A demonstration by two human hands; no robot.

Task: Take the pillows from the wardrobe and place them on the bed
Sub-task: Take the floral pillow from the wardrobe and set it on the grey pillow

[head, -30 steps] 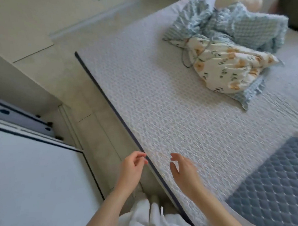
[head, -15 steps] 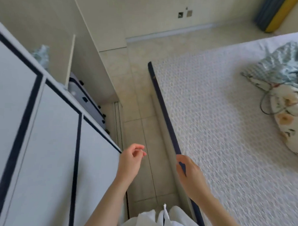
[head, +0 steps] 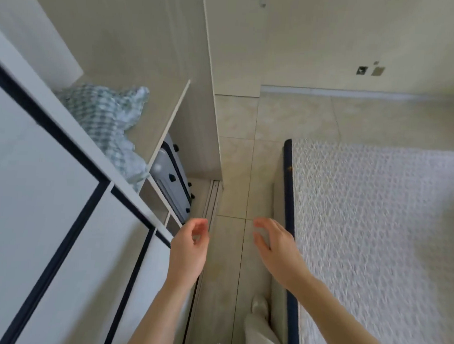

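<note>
Closest in, both hands hang empty over the floor tiles between wardrobe and bed: the left hand [head: 190, 251] has its fingers loosely curled round nothing, the right hand [head: 274, 248] is spread and relaxed just beside the dark-piped edge of the bed [head: 374, 230]. To my eye this is the fetching step, the person turned toward the wardrobe [head: 51, 190] with nothing picked up yet. Beyond the hands, low in the open compartment, a grey suitcase [head: 172, 181] stands on edge. Above it, on the shelf [head: 158, 122], lies the checked pillow [head: 111, 122], crumpled, its long axis running along the shelf from the back wall toward the person, the near end drooping past the shelf front. The next move probably calls for reaching up and left, both hands taking the near end and drawing it out clear of the sliding door
</note>
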